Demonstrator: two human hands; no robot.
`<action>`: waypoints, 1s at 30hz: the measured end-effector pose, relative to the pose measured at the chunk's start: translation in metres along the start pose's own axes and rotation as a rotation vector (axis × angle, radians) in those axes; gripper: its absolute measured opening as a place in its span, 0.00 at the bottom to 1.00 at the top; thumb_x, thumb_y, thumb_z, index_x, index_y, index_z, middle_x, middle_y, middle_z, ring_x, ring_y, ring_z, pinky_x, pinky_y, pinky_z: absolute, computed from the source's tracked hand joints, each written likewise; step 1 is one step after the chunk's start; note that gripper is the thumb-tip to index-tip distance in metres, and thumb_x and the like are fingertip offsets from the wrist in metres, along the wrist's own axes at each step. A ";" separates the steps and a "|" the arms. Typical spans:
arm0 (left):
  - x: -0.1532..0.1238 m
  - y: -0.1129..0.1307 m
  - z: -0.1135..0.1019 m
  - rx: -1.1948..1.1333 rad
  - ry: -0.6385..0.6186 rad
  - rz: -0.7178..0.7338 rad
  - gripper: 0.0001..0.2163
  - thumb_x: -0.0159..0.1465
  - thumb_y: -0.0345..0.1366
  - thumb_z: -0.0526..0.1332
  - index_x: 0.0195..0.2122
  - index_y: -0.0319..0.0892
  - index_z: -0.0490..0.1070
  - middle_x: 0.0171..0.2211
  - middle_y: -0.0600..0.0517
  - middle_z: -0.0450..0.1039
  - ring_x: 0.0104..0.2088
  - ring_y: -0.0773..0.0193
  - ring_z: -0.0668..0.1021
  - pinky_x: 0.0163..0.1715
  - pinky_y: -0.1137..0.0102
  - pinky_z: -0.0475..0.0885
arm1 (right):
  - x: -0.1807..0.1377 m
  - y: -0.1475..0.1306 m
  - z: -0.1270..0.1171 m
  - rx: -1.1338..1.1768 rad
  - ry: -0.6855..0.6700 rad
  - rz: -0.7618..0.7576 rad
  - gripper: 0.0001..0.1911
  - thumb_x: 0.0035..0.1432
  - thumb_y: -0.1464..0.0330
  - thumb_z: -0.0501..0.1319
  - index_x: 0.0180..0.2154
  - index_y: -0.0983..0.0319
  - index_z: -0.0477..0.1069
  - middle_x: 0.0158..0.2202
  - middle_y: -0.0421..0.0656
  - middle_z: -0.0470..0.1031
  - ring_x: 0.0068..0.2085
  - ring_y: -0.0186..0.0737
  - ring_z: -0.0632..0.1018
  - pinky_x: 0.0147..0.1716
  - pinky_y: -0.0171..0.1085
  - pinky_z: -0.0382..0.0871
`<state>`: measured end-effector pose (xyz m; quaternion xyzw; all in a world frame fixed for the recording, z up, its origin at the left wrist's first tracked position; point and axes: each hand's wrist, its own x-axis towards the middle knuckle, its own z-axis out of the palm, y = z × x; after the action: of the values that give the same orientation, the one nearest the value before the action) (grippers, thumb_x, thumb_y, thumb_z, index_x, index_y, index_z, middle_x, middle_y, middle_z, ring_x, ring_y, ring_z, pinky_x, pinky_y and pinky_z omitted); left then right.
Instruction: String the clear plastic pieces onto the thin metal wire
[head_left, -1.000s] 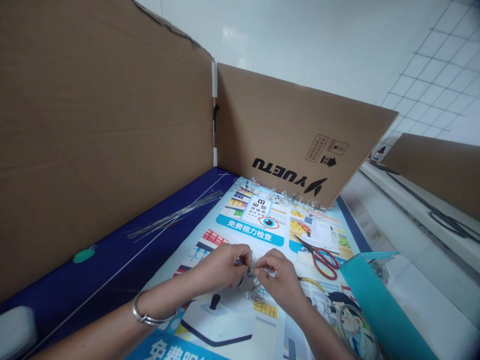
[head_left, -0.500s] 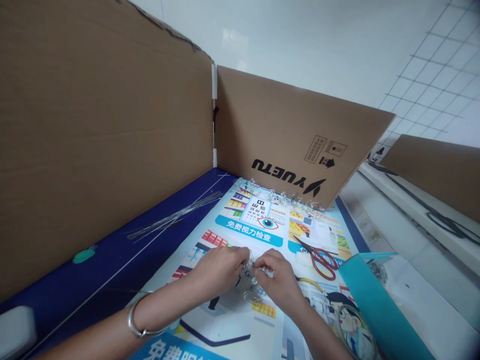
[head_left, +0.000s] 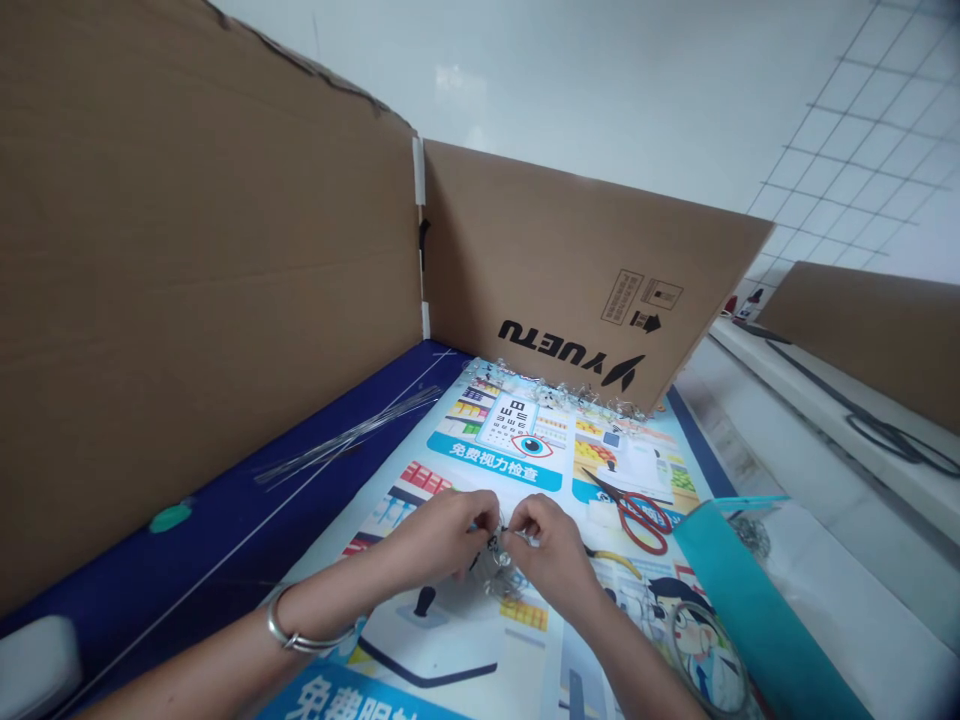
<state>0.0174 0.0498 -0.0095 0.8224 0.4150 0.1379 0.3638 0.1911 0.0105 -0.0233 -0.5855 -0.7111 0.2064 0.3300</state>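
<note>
My left hand (head_left: 451, 528) and my right hand (head_left: 546, 548) are close together over the printed poster mat (head_left: 420, 650), fingers pinched. Between them hangs a small tangle of silvery wire with clear beads (head_left: 501, 575), gripped from both sides; its exact shape is too fine to make out. A bracelet circles my left wrist. Right of my right hand lie red-handled scissors (head_left: 643, 522), blades pointing away to the left. A yellow-handled tool (head_left: 619, 562) sits beside that hand, partly hidden by it.
Cardboard panels (head_left: 600, 260) wall the left and far sides. Along the far panel's foot lie beaded wire pieces (head_left: 555, 394). A bundle of thin wires (head_left: 349, 435) rests on the blue cloth at left. At right are a teal-edged box (head_left: 757, 600) and a wire coil (head_left: 709, 660).
My fingers have shifted slightly around the beaded wire, the left thumb and index now showing a wider loop. The view has moved a little; the scissors and other things lie as before.
</note>
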 end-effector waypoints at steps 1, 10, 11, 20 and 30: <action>0.000 0.000 0.000 -0.058 -0.009 -0.020 0.07 0.56 0.30 0.49 0.30 0.43 0.66 0.22 0.57 0.70 0.16 0.68 0.74 0.15 0.78 0.59 | 0.000 0.000 0.000 -0.002 -0.001 0.003 0.07 0.45 0.77 0.59 0.25 0.59 0.65 0.28 0.37 0.68 0.34 0.35 0.69 0.32 0.32 0.61; -0.003 0.007 0.006 -0.162 0.028 -0.037 0.07 0.54 0.29 0.50 0.30 0.42 0.67 0.25 0.57 0.71 0.15 0.70 0.74 0.13 0.79 0.59 | -0.002 0.003 0.000 -0.116 0.026 -0.037 0.05 0.46 0.74 0.60 0.25 0.59 0.66 0.27 0.38 0.68 0.34 0.37 0.69 0.31 0.33 0.61; -0.003 0.007 0.007 -0.164 0.029 -0.033 0.07 0.54 0.29 0.50 0.30 0.42 0.67 0.25 0.57 0.72 0.15 0.70 0.74 0.13 0.79 0.59 | -0.002 0.003 -0.001 -0.108 0.013 -0.038 0.05 0.47 0.74 0.60 0.24 0.59 0.67 0.26 0.38 0.68 0.33 0.37 0.69 0.31 0.33 0.61; -0.005 0.006 0.018 -0.245 0.103 -0.075 0.06 0.53 0.29 0.50 0.29 0.41 0.66 0.16 0.59 0.66 0.16 0.66 0.75 0.15 0.78 0.61 | -0.004 0.002 -0.011 -0.095 -0.078 -0.120 0.06 0.48 0.76 0.59 0.26 0.59 0.70 0.28 0.38 0.71 0.35 0.37 0.71 0.36 0.34 0.62; -0.006 0.007 0.022 -0.220 0.163 -0.040 0.09 0.51 0.24 0.49 0.28 0.42 0.65 0.21 0.58 0.70 0.22 0.66 0.77 0.24 0.75 0.67 | -0.008 -0.005 -0.016 -0.178 -0.095 -0.206 0.08 0.48 0.78 0.58 0.27 0.60 0.71 0.31 0.40 0.70 0.38 0.39 0.70 0.39 0.36 0.62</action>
<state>0.0295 0.0316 -0.0196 0.7553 0.4420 0.2416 0.4193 0.1992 0.0001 -0.0104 -0.5258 -0.7978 0.1347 0.2623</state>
